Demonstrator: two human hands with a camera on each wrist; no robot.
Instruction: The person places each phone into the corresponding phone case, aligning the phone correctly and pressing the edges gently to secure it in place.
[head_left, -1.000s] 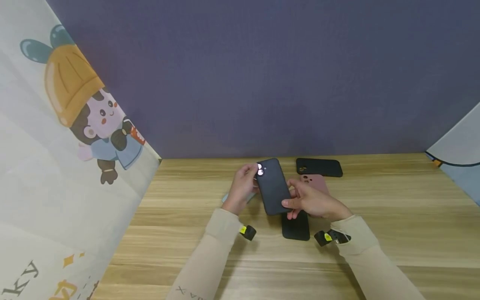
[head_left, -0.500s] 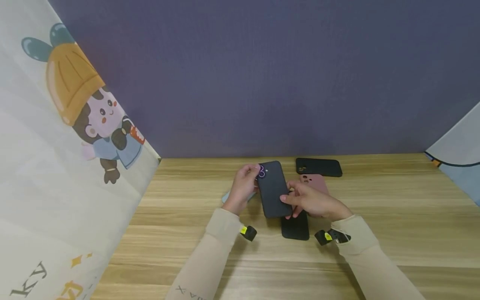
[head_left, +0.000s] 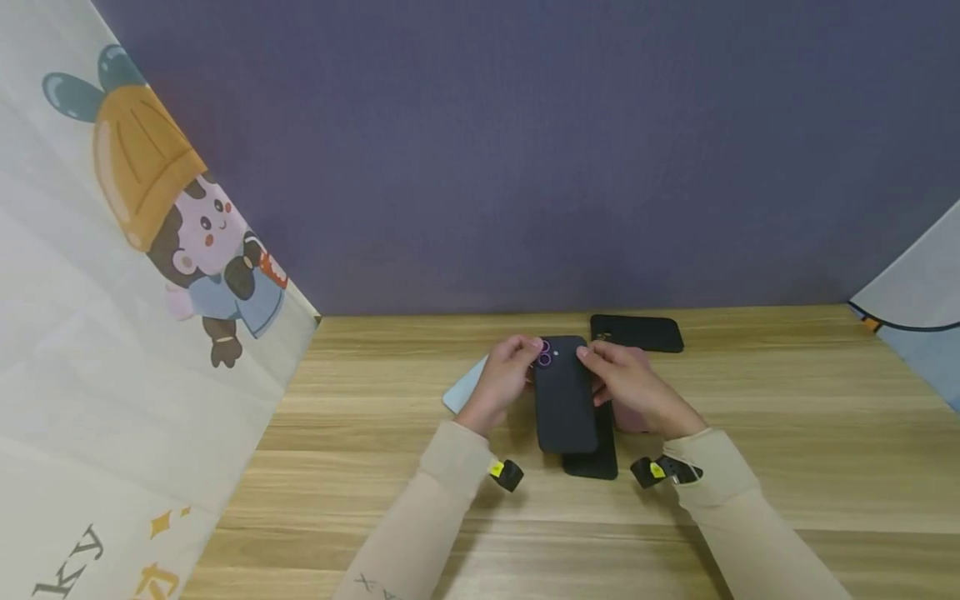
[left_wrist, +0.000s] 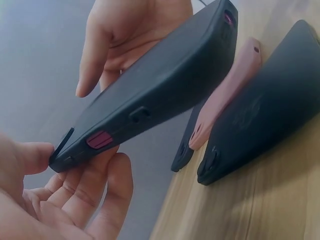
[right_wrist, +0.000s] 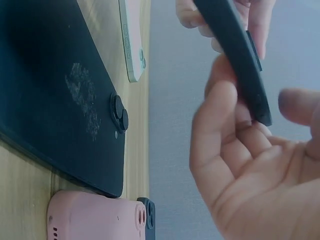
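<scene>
A phone in a black case (head_left: pixel 566 404) is held up over the table, its back with purple-ringed camera lenses turned upward. My left hand (head_left: pixel 498 379) pinches its camera corner between thumb and fingers. Purple shows in a side cutout of the case (left_wrist: pixel 150 95) in the left wrist view. At the opposite top corner is my right hand (head_left: pixel 633 379), thumb by the edge and fingers curled behind. The right wrist view shows the right fingers (right_wrist: pixel 215 125) bent against the case's underside. Directly below lies another black phone or case (head_left: pixel 603 462), partly covered.
On the wooden table (head_left: pixel 360 467), a pink phone or case (head_left: pixel 630 417) lies under my right hand. Another black one (head_left: pixel 648 333) is at the back, near the dark partition (head_left: pixel 570 167). A light blue one (head_left: pixel 465 387) lies left, beside my left hand.
The black-cased phone has shifted right and toward me and turned straighter. My right hand has moved from its lower right side to its upper right corner; my left hand has moved rightward with it.
</scene>
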